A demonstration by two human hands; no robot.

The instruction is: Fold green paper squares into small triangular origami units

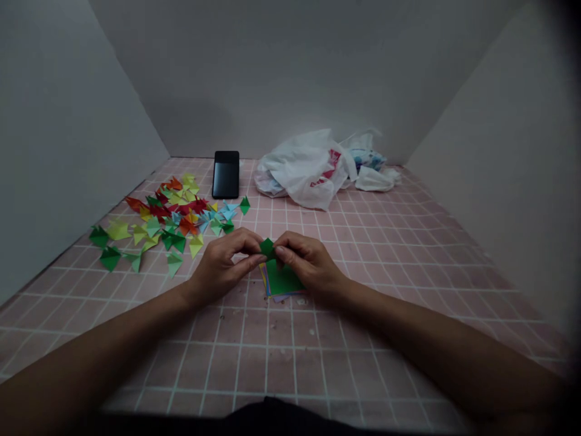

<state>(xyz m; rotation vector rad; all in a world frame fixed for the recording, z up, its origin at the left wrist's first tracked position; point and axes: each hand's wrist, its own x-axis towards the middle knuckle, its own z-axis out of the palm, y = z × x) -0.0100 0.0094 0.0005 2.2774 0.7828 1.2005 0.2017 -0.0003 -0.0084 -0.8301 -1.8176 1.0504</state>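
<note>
Between my two hands is a small folded piece of green origami paper (267, 247), its pointed top showing above the fingertips. My left hand (229, 257) pinches its left side between thumb and fingers. On the opposite side, my right hand (305, 261) grips it the same way, also closed. Just below lies a stack of square origami sheets (284, 278), green on top with yellow, blue and purple edges peeking out. The right hand covers part of that stack.
Many folded paper pieces (175, 209) in red, orange, yellow, green and blue spread over the left of the pink checked tablecloth (385, 254). A black phone (226, 175) stands behind them. White plastic bags (308, 166) lie at the back, near the wall.
</note>
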